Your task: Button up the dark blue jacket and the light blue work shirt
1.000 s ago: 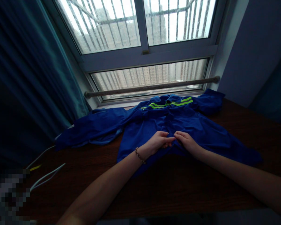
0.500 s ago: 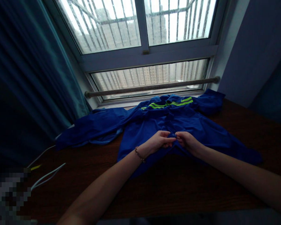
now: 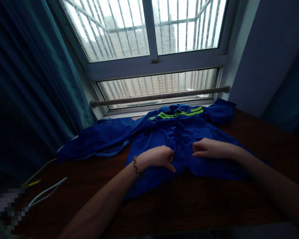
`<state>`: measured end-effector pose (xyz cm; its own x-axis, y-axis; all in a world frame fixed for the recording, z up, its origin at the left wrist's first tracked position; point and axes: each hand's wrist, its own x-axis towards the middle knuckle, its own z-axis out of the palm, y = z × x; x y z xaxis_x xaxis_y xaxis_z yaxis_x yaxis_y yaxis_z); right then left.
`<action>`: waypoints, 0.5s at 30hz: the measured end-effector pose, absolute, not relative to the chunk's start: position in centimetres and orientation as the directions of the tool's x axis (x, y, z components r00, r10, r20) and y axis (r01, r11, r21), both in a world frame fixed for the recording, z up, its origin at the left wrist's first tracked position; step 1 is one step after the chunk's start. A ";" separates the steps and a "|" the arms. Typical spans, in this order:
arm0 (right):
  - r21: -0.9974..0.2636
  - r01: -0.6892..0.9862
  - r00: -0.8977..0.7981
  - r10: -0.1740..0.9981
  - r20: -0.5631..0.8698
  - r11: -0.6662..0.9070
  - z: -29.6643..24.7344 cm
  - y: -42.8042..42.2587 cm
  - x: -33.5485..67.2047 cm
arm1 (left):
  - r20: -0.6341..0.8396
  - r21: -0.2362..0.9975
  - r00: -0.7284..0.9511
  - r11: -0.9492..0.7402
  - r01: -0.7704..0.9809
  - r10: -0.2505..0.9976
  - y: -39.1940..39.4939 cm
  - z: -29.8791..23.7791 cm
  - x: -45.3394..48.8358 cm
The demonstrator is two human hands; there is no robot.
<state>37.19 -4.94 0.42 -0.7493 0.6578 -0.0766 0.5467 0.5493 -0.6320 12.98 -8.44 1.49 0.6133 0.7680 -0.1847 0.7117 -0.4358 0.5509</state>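
A blue long-sleeved jacket (image 3: 149, 139) with neon yellow-green stripes lies spread front up, its collar toward the window and its hem toward me. Over its lower left front is my left hand (image 3: 161, 156), wearing a beaded bracelet (image 3: 136, 166). Its thumb stands apart from the bent fingers, and I see nothing held. Across the front seam, my right hand (image 3: 203, 148) hovers over or rests on the right panel, thumb and forefinger slightly parted, with nothing visible between them. The remaining fingers of both hands are partly hidden.
The dark wooden table (image 3: 164, 212) carries the jacket. A white cable (image 3: 48, 191) and a yellow strip (image 3: 35, 183) lie at the left. Behind stand a window with a horizontal bar (image 3: 159, 97) and a blue curtain (image 3: 40, 66).
My hands were together, pinching the jacket's front edge near the hem. They have let go there and moved apart, and the front edges now lie flatter.
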 end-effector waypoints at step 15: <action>-0.408 0.848 -0.333 0.939 0.090 0.340 -6.7 -11.0 55.4 | 0.002 0.076 0.090 -0.090 0.993 0.996 -21.7 -3.0 2.0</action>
